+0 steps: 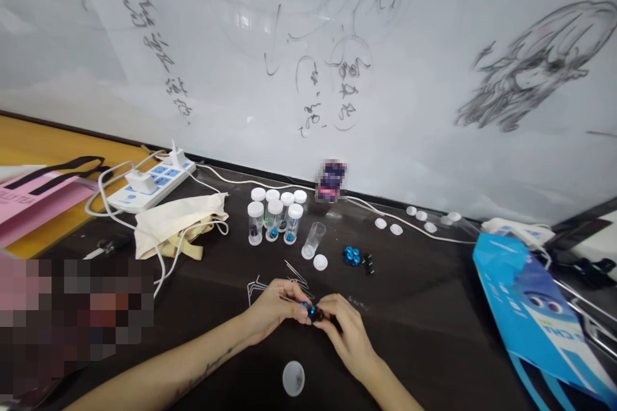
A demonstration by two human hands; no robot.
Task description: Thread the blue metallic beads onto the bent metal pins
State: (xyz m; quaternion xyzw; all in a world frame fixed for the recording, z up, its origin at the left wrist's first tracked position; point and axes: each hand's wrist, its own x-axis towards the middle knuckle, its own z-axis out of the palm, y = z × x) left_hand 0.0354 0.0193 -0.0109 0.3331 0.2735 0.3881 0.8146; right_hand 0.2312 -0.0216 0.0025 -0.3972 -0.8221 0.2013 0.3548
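Note:
My left hand (282, 303) and my right hand (346, 329) meet over the dark table, both closed on a small blue-and-black part (313, 313). Fingertips hide much of it. Thin bent metal rods (256, 285) lie behind my left hand, and more thin rods (299, 276) lie just beyond its fingers. Past my right hand sit several small blue pieces (352, 255) beside small black pieces (369, 264). An uncapped clear tube (314, 240) is near a white cap (320, 262). Below my hands is a round, whitish translucent piece (294, 378).
Several white-capped clear tubes (274, 219) stand at the back, near a phone (331, 180). White discs (396, 229) are scattered back right. To the left are a cream cloth bag (178, 221) and power strip (159, 183); a blue bag (540, 308) is at right.

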